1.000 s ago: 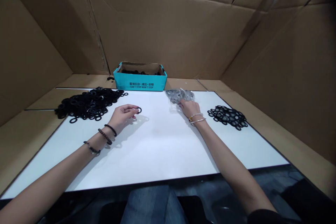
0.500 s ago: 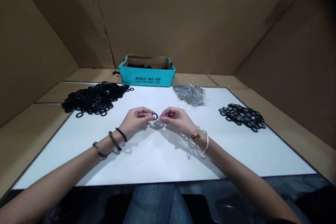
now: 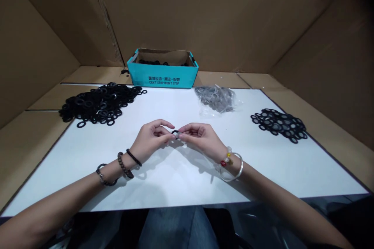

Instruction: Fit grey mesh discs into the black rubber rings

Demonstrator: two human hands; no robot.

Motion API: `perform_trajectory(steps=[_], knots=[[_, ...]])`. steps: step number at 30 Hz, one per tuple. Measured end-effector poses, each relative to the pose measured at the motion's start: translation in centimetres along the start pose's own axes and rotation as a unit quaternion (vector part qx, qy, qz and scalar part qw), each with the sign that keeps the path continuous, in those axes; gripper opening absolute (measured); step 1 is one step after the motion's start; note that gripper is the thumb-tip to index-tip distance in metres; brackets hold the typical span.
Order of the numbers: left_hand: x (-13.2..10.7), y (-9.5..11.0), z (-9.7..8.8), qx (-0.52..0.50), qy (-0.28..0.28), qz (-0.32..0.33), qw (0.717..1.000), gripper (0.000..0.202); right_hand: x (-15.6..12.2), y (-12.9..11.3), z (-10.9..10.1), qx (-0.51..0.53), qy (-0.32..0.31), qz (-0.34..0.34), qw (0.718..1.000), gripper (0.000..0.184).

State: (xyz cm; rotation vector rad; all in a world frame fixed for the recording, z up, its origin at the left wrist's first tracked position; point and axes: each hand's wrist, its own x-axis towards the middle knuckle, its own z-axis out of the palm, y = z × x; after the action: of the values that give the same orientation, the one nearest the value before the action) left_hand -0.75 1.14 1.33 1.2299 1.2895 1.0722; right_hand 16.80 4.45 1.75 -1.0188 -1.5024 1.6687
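Over the middle of the white board my left hand (image 3: pixel 152 137) pinches a black rubber ring (image 3: pixel 175 132) between thumb and fingers. My right hand (image 3: pixel 200 138) meets it from the other side, its thumb and forefinger closed at the ring. A small grey disc (image 3: pixel 177 135) shows there, at the right fingertips and against the ring's opening; the fingers partly cover it. Whether the disc is seated in the ring I cannot tell.
A heap of black rings (image 3: pixel 99 103) lies at the left. Behind stands a turquoise box (image 3: pixel 163 76) holding black pieces. A clear plastic bag of grey discs (image 3: pixel 217 99) lies right of it. Black rings with grey centres (image 3: pixel 279 124) are spread at the right. Cardboard walls (image 3: pixel 187 15) surround the board.
My hands have come together: the right fingertips, apart from the ring before, now touch it. The grey disc has come into sight at the ring. The view has shifted slightly.
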Motion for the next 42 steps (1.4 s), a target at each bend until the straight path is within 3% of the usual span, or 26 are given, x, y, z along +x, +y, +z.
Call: perform_trajectory(steps=[6,13,19,27,33,42], knots=[[-0.43,0.23,0.16,-0.006,0.002,0.017,1.0,0.022,0.13,0.29,-0.26,-0.014,-0.018,0.013,1.0,0.024],[-0.26,0.01,0.24,-0.057,-0.034,-0.026,0.997,0.019,-0.17,0.23,0.29,-0.001,-0.052,-0.004,0.999,0.028],[-0.31,0.08,0.29,-0.058,-0.03,-0.012,0.998,0.022,0.0,0.66,0.24,-0.01,-0.04,-0.02,0.999,0.032],[-0.28,0.57,0.26,-0.049,-0.04,-0.035,0.997,0.022,0.22,0.65,0.02,0.024,-0.069,0.032,0.997,0.035],[-0.29,0.62,0.17,-0.044,-0.06,-0.043,0.996,0.022,0.12,0.63,-0.51,-0.024,-0.054,-0.03,0.998,0.028],[-0.33,0.83,0.14,-0.009,-0.062,-0.051,0.997,0.024,0.16,0.46,-0.41,-0.039,-0.038,-0.025,0.998,0.029]])
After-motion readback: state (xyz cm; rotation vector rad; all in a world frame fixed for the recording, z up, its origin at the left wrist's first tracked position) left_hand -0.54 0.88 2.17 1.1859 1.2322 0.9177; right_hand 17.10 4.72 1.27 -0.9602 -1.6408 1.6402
